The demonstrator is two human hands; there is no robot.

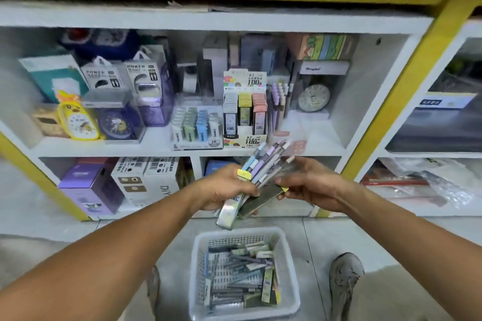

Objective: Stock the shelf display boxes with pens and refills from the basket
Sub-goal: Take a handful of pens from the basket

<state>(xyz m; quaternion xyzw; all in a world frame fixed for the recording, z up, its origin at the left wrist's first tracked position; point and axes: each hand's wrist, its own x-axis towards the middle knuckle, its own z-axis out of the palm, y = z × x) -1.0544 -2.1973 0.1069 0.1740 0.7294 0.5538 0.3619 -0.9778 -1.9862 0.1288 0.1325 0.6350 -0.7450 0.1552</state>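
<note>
Head view looks down on a white shelf [307,135], the landmark for all else. On it stand a refill display box [244,109], a paler display box [196,128] to its left and upright pens [279,101] to its right. Below and in front of the shelf, on the floor, sits a white basket [289,276] holding loose pens and refill packs. Between basket and shelf, the left hand [224,185] grips a bundle of pens [263,164] and refill packs [229,207]. The right hand [310,182] pinches a dark refill pack [263,199] in that bundle.
</note>
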